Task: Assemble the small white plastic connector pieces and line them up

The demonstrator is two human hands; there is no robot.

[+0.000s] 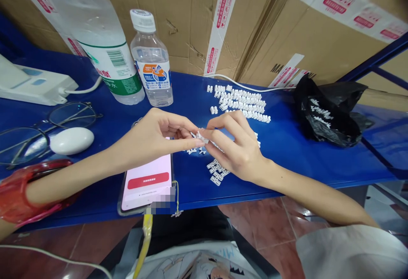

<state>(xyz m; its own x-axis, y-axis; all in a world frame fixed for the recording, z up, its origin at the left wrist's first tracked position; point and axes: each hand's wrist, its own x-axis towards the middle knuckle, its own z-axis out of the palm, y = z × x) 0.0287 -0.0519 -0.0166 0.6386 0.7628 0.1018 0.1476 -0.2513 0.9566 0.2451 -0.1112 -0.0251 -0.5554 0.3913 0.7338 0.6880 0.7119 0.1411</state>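
Note:
Between both hands, above the blue table [287,162], is a small white plastic piece [201,138]. My left hand [159,132] pinches it from the left with thumb and index finger. From the right, the fingers of my right hand [237,145] close on the same piece, partly hiding it. Below the right hand lies a loose pile of flat white plastic pieces [216,172]. A few more small white parts [191,151] lie just under the left fingertips. Behind the hands stand rows of small white pieces [245,102].
A phone [148,185] lies under my left forearm. Left are a white mouse [72,140], glasses [73,115] and a power strip [38,85]. Two bottles, one large [108,58], one small [153,66], stand behind. A black bag [328,113] with white parts is right; cardboard boxes [188,24] line the back.

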